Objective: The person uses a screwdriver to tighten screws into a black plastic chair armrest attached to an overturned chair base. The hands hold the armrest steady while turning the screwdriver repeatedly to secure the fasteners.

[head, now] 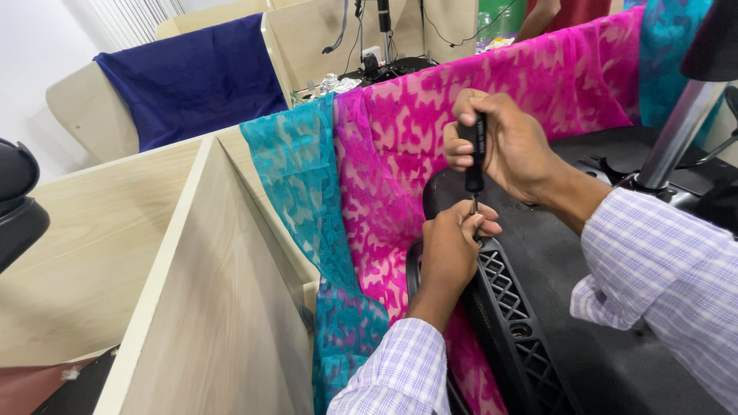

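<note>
Gripping a black screwdriver (476, 154) upright, right hand (503, 146) above, left hand (450, 250) pinching its tip

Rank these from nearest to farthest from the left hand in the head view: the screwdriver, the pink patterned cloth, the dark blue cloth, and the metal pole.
From the left hand:
1. Screwdriver: its tip is at the fingers, just above.
2. Pink patterned cloth: draped right beside it, on the left.
3. Metal pole: off to the upper right.
4. Dark blue cloth: far upper left, over the next divider.
</note>
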